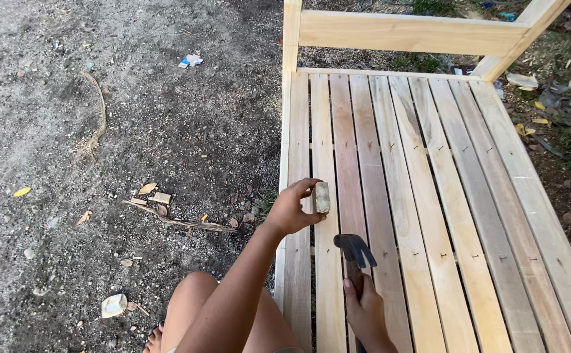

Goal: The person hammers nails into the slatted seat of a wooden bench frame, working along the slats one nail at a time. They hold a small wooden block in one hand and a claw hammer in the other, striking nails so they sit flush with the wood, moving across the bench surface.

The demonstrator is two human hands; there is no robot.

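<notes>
My left hand [291, 209] is raised over the left edge of a slatted wooden frame [429, 196] and pinches a small pale block [323, 197] between thumb and fingers. My right hand [366, 312] grips the wooden handle of a claw hammer [354, 250]. The dark metal head of the hammer points up, just below the left hand. The slats are light wood with small nails along cross lines.
The frame's headboard rail [409, 33] stands at the far end. Bare grey dirt lies to the left with dry leaves, a wood scrap [161, 197] and litter [191, 61]. My bare knee [194, 297] is beside the frame. Debris covers the ground on the right.
</notes>
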